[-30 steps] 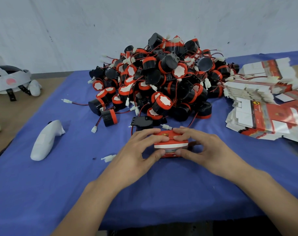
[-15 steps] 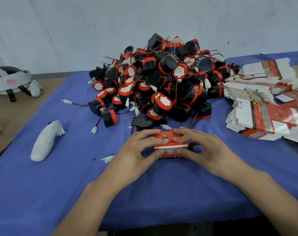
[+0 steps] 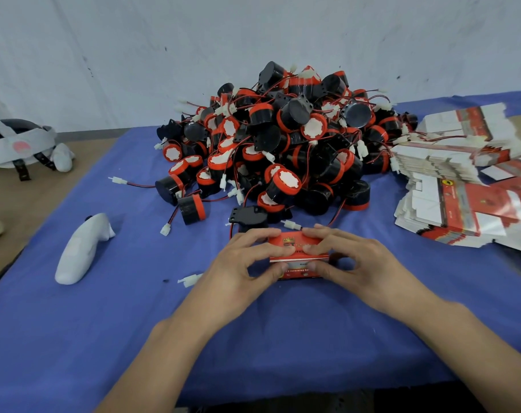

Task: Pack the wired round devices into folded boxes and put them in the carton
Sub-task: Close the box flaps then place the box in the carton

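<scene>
A small red and white folded box [image 3: 298,249] sits on the blue cloth at the centre. My left hand [image 3: 241,263] grips its left end, fingers on top and thumb on the near face. My right hand [image 3: 357,260] grips its right end the same way. Just beyond the box lies one black round device [image 3: 249,217] with a red wire. A big heap of black and red wired round devices [image 3: 283,144] rises behind it. What is inside the box is hidden. No carton is in view.
Stacks of flat unfolded red and white boxes [image 3: 461,180] lie at the right. A white controller [image 3: 80,248] lies at the left on the blue cloth [image 3: 104,338]. A loose white connector [image 3: 190,279] lies beside my left wrist. A white headset [image 3: 18,144] sits far left.
Both hands stay on the box; the fingers shifted slightly on its top. The box barely moved.
</scene>
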Demonstrator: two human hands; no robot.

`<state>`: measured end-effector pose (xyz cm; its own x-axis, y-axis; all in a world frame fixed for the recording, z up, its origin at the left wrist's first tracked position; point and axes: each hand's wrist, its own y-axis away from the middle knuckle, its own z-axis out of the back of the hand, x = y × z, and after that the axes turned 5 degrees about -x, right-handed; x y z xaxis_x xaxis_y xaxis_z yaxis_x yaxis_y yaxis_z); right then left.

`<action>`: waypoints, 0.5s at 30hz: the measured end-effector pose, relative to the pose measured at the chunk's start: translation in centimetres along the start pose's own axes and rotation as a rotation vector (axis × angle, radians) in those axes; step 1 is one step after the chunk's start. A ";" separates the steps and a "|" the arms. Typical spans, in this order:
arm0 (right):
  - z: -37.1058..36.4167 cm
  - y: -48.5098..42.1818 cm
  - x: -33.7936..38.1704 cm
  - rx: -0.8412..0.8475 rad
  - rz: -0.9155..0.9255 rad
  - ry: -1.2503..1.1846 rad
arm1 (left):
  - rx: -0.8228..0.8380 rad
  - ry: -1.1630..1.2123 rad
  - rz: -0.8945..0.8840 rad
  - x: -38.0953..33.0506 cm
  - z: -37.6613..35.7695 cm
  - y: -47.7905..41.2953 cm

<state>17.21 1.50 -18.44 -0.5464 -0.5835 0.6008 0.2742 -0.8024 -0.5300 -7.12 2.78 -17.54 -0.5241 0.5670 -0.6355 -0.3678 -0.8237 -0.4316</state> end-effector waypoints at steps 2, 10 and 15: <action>0.0 0.1 0.0 -0.005 0.000 0.005 | 0.001 -0.008 0.003 0.0 -0.1 0.0; -0.1 0.1 0.2 -0.017 -0.032 0.016 | -0.016 -0.042 -0.012 0.0 -0.1 0.1; -0.3 0.2 0.2 -0.017 -0.083 -0.047 | -0.017 -0.033 -0.004 -0.3 0.0 0.0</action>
<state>16.92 1.23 -18.65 -0.5284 -0.5208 0.6705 0.2156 -0.8462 -0.4873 -6.96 2.63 -17.36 -0.5475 0.5704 -0.6123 -0.3569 -0.8210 -0.4456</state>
